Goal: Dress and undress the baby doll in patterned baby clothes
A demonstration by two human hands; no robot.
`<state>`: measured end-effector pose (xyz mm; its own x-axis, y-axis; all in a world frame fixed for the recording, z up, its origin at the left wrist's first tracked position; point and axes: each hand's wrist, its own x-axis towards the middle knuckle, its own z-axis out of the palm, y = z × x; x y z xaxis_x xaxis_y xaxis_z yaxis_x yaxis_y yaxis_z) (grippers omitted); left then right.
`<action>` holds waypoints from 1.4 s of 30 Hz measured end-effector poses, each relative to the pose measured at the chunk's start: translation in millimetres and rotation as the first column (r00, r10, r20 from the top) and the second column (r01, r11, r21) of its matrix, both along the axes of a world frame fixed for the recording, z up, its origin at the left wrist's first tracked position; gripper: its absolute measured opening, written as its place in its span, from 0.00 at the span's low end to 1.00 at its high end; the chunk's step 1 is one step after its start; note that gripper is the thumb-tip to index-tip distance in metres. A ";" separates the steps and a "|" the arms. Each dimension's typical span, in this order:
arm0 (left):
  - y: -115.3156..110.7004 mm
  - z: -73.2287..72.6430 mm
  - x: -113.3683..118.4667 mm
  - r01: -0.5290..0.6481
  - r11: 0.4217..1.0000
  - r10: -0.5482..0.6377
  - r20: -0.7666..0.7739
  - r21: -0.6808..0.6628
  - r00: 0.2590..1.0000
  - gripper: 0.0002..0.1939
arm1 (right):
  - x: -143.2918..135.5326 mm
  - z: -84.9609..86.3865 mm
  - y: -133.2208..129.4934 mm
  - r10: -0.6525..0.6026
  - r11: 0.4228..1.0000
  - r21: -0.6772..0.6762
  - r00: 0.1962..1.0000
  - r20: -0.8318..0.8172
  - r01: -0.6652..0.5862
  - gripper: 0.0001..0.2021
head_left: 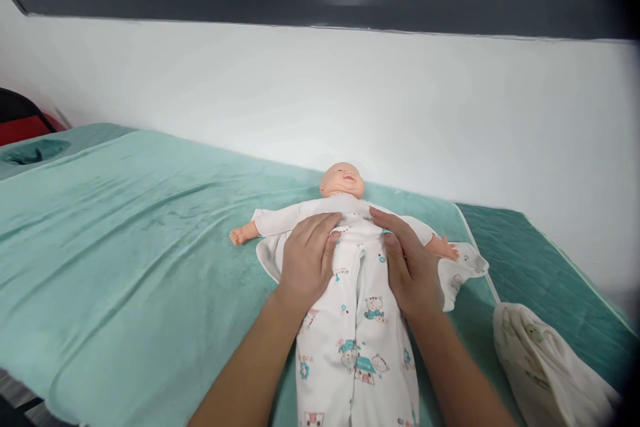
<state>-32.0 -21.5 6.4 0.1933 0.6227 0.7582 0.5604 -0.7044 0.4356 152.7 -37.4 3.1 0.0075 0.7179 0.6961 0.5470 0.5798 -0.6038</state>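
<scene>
Forearms (245, 365), L/R fingers (320, 227) on pants (370, 340) waist, doll head (343, 180) beyond

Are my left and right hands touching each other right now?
Apart. The head view shows it: white printed clothing is visible in the gap between the left hand and the right hand.

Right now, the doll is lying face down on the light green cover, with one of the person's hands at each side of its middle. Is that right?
Not quite: the doll is lying face up, as the head view shows. The light green cover, left hand and right hand are as you described.
</scene>
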 end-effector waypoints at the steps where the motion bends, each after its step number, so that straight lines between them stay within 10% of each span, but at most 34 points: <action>1: -0.7 -0.2 -0.2 -0.009 1.000 0.009 0.002 0.030 1.000 0.16 | 0.0 0.2 -2.0 -0.021 1.000 0.023 1.000 0.007 0.021 0.16; 14: -4.5 -0.3 0.0 -0.043 0.962 0.045 -0.001 0.271 0.999 0.14 | 2.0 -1.5 -7.4 -0.153 0.982 0.127 0.984 0.091 0.141 0.11; 24: 1.4 3.3 2.6 -0.134 0.982 0.137 0.011 -0.130 0.991 0.14 | 4.4 7.2 5.2 0.097 0.988 -0.130 0.991 0.096 -0.084 0.05; 34: 11.1 3.6 -11.5 -0.381 0.799 0.390 -0.081 -0.465 0.917 0.22 | 7.1 8.3 2.8 0.081 0.987 -0.151 0.981 0.175 -0.055 0.06; 42: 7.7 4.1 -7.5 -0.175 0.969 0.173 -0.031 -0.176 0.985 0.15 | 3.9 15.0 0.6 0.071 0.987 -0.156 0.958 0.279 -0.028 0.06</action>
<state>-39.6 -13.8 10.5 0.0808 0.7718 0.6307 0.6749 -0.5080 0.5352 156.6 -36.8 18.1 -0.2120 0.8081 0.5495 0.6808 0.5255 -0.5102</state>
